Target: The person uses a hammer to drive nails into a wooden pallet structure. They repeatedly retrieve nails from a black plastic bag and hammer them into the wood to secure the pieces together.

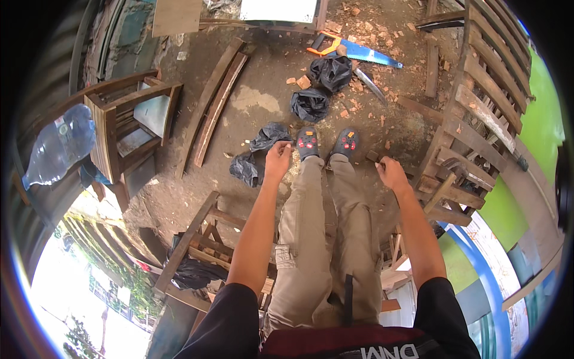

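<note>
Hovering left hand point(278, 160) meets the edge of a crumpled black bag point(270, 135) in view

And I'm looking straight down through the head camera, both forearms reaching forward over the dirt floor point(254, 99)! On the left, I've got the fingers drawn narrow, tips close together, overlapping that bag's lower edge; whether they touch it or pinch any of it, I cannot tell from up here. The bag lies on the ground just left of the dark clogs point(307, 142), with a second black bag point(245, 169) right below it. Over to the right hand point(391, 173), well apart from the left: fingers curled in, the gap narrow, and a small dark block point(372, 155) showing just beside the fingertips. Is anything in that grip? I can't make it out!

Further up, two more bundles of black plastic, a lower one point(310, 105) and an upper one point(332, 73), sit close together. Just past them lies a handsaw point(371, 54), blue blade, orange handle, near a curved metal blade point(371, 85). Reddish chips point(304, 81) litter the ground, a slatted wooden frame point(490, 90) leans in at right, and far left there's a clear plastic bottle point(63, 143)!
</note>
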The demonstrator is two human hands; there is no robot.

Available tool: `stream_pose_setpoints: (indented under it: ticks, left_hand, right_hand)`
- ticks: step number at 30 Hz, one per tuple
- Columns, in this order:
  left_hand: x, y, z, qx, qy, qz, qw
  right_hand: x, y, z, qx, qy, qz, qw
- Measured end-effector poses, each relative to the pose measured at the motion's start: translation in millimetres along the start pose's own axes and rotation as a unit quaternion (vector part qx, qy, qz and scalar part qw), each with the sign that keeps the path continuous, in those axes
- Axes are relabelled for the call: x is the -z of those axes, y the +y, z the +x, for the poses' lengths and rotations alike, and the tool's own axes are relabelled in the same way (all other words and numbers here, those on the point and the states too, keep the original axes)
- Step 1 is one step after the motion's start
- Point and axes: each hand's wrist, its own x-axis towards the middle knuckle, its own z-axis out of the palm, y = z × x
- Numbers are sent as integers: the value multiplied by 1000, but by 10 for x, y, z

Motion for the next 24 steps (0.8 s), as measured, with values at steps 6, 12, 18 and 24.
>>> stream_pose_setpoints:
  ticks: [6,12,18,24]
  left_hand:
    - [-198,-237,667,-47,-42,70,996]
    - [-461,-136,1759,-258,-6,167,952]
    - [-1078,204,2971,-393,37,96,914]
    - [-1260,-307,3877,-490,-5,287,823]
  right_hand:
    - [-254,-436,1080,72,0,-44,996]
    - [-547,-1151,2338,235,181,-50,954]
    - [-312,-1301,3517,458,429,-151,764]
    - [-1050,-821,3947,405,252,-112,872]
